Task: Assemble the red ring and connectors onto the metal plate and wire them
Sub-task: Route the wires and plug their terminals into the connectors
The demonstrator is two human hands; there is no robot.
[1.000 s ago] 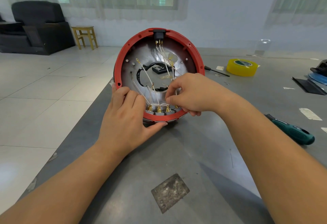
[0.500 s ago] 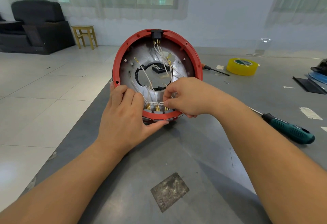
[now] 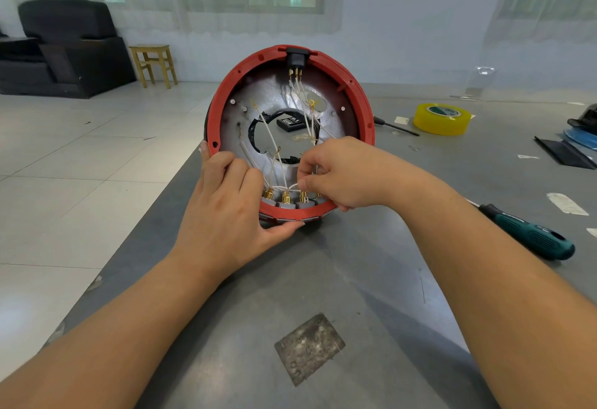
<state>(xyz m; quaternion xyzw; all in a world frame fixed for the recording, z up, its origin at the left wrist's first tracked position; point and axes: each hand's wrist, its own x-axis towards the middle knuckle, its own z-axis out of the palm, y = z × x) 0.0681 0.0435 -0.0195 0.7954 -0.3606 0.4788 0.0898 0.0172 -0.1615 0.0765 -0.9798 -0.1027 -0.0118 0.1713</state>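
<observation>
A black armchair (image 3: 64,43) and a wooden stool (image 3: 155,64) stand on the tiled floor at far left. The left hand (image 3: 231,211) grips the lower left edge of the red ring (image 3: 216,118), fingers curled over its rim and thumb under its bottom edge, holding it tilted up on the grey counter (image 3: 290,279). Inside the ring sits the metal plate (image 3: 245,111) with a round hole in its middle; white wires (image 3: 269,132) run from a black connector (image 3: 295,56) at the top of the ring down to a row of brass terminals (image 3: 286,197) along the bottom. The right hand (image 3: 342,173) pinches a wire just above those terminals. Right of the ring lie a yellow tape roll (image 3: 442,118) and, nearer, a green-handled screwdriver (image 3: 529,236).
</observation>
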